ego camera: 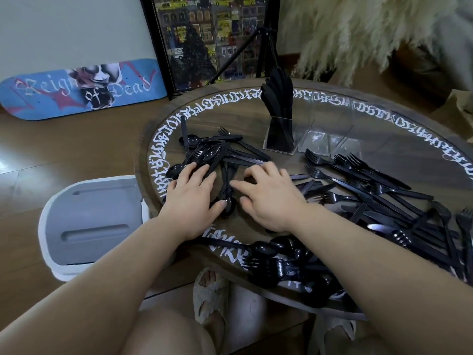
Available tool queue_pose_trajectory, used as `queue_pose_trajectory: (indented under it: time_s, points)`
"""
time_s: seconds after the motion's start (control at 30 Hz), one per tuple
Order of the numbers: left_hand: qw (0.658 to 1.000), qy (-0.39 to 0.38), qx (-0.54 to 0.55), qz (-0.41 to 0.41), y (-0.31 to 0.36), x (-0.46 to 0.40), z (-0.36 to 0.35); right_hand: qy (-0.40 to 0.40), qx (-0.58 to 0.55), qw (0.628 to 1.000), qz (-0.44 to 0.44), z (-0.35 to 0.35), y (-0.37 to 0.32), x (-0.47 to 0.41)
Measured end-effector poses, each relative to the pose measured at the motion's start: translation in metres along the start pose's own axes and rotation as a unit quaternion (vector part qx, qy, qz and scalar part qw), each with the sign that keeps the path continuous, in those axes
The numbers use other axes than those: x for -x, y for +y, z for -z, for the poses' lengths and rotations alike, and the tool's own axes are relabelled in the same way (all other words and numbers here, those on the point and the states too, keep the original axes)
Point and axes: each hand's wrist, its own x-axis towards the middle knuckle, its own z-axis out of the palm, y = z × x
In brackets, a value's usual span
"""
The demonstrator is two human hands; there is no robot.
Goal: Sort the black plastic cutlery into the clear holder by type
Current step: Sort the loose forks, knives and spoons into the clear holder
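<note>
Black plastic knives (279,98) stand upright, packed into the leftmost compartment of the clear holder (311,138), at the far middle of the round surface (384,139). Its other compartments look empty, so I judge the task roughly a third done, with the knives largely sorted and the forks and spoons still to go.

What is left lies loose in three groups: a mixed heap (212,152) at the left, forks (358,170) spread at the right and down the right edge, and spoons (286,248) with more forks by the near rim. All pieces are glossy, thin and tangled across one another.

The left hand (190,193) rests flat, fingers straight, on the left heap. The right hand (268,193) lies just beside it, fingers loosely curved over the cutlery; whether it pinches a piece I cannot tell.
</note>
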Motion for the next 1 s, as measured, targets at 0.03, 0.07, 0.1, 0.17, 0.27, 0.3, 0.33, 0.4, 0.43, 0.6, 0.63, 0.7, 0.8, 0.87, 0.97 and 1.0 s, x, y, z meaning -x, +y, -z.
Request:
queue_pose_trajectory:
  time_s: [0.03,0.07,0.1,0.17,0.27,0.3,0.33,0.4,0.43,0.6,0.63,0.7,0.8,0.87,0.97,1.0]
  points:
    - [1.000,0.003,0.002,0.002,-0.001,0.000,0.000,-0.009,-0.001,1.000,0.002,-0.002,-0.001,-0.001]
    - [1.000,0.006,0.007,0.004,-0.002,0.000,0.000,-0.013,-0.005,1.000,0.000,-0.002,-0.001,-0.002]
    - [1.000,0.008,0.012,0.007,-0.002,-0.001,0.000,-0.013,-0.007,1.000,-0.002,-0.003,0.000,-0.001]
    - [1.000,0.011,0.011,0.011,-0.003,-0.001,0.001,-0.013,0.000,1.000,-0.004,-0.004,0.006,0.002]
    - [1.000,0.008,0.004,0.020,-0.004,0.000,0.000,-0.026,-0.002,1.000,-0.011,-0.006,0.013,0.009]
    - [1.000,0.009,0.004,0.023,-0.004,0.000,0.000,-0.024,-0.005,1.000,-0.011,-0.006,0.014,0.011]
    - [1.000,0.011,0.003,0.025,-0.004,0.001,0.000,-0.016,-0.009,1.000,-0.011,-0.005,0.015,0.012]
    - [1.000,0.013,0.002,0.026,-0.004,0.001,0.000,0.009,-0.023,1.000,-0.018,-0.001,0.019,0.013]
    - [1.000,0.013,0.004,0.026,-0.004,0.002,0.000,0.021,-0.033,0.999,-0.028,0.002,0.021,0.015]
    - [0.999,0.034,0.019,-0.011,0.004,0.004,0.005,0.085,-0.056,0.986,-0.133,0.007,0.057,0.034]
    - [0.999,0.034,0.017,-0.026,0.009,0.003,0.006,0.092,-0.061,0.981,-0.161,0.007,0.066,0.040]
    - [0.997,0.029,0.009,-0.065,0.020,0.002,0.009,0.101,-0.068,0.972,-0.199,0.007,0.081,0.054]
    - [0.992,0.017,0.003,-0.128,0.043,0.000,0.010,0.099,-0.066,0.966,-0.232,0.005,0.092,0.072]
    - [0.986,0.001,-0.003,-0.164,0.060,-0.002,0.009,0.092,-0.065,0.963,-0.245,0.003,0.096,0.081]
    - [0.980,-0.032,-0.029,-0.196,0.080,-0.006,0.005,0.074,-0.076,0.960,-0.259,0.000,0.101,0.092]
    - [0.980,-0.043,-0.038,-0.192,0.083,-0.007,0.003,0.064,-0.078,0.960,-0.260,0.000,0.102,0.094]
